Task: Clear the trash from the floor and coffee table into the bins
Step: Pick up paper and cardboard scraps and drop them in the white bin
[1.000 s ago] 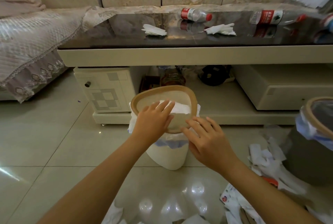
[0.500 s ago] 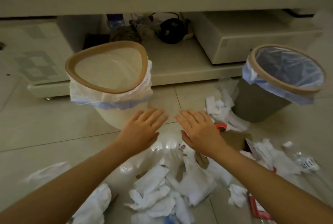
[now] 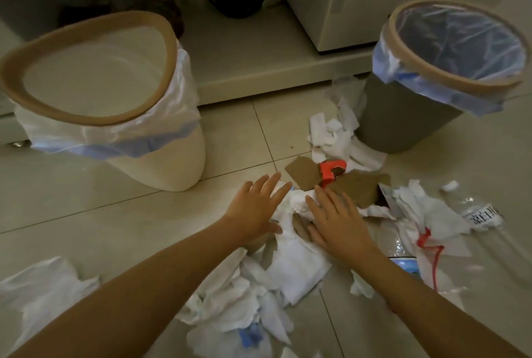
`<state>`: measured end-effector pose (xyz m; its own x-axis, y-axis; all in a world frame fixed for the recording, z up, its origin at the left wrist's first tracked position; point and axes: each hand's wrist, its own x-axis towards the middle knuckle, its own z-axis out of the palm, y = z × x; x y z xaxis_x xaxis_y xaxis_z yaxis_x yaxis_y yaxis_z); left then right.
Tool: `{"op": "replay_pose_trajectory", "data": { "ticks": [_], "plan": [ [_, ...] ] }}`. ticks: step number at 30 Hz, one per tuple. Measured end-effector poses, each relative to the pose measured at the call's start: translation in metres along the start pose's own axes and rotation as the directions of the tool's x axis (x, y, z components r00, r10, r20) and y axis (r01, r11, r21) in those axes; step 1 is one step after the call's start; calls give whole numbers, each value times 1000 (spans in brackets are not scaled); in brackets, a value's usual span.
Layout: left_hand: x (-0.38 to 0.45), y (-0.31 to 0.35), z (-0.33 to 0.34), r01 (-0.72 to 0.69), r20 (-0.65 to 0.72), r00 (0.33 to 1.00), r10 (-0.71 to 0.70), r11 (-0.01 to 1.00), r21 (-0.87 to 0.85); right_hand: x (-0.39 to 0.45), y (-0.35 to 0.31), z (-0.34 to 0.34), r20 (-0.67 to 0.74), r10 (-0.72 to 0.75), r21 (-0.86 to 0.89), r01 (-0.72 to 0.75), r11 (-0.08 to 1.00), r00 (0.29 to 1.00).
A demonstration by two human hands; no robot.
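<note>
Reaching with left hand [image 3: 254,207] and right hand [image 3: 335,222], both spread flat and gripping nothing, over crumpled tissues [image 3: 290,259] at 6 o'clock, likely to gather them for white bin [image 3: 161,161] at 10 o'clock

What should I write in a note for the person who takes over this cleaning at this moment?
Left hand: open, holds nothing, fingers straight over the tissue pile.
Right hand: open, holds nothing, over the same pile.
White bin stands on the left, grey bin on the right, both lined.
Done: nothing can be seen inside either bin.
Left: the tissues, the cardboard, the red piece and the bottle all lie on the floor. The coffee table top is out of view.
</note>
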<state>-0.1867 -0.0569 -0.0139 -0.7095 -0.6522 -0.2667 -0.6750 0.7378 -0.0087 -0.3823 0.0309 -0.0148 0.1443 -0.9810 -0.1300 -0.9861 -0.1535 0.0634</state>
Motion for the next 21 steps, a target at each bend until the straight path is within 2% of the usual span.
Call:
{"op": "replay_pose_trajectory", "data": {
  "ticks": [5,11,16,21],
  "plan": [
    [31,18,13,-5,79,997,10,998,-57,-5,5,9,59,84,31,-86,996,995],
    [43,29,22,-98,14,994,104,969,-227,-6,7,17,69,115,48,-119,992,991],
    [36,32,22,-178,-59,984,168,941,-288,-9,10,22,-23,109,116,-105,988,994],
    [26,26,18,-151,-178,979,97,936,-319,-8,18,22,-152,95,168,-69,983,984]
  ]
}}
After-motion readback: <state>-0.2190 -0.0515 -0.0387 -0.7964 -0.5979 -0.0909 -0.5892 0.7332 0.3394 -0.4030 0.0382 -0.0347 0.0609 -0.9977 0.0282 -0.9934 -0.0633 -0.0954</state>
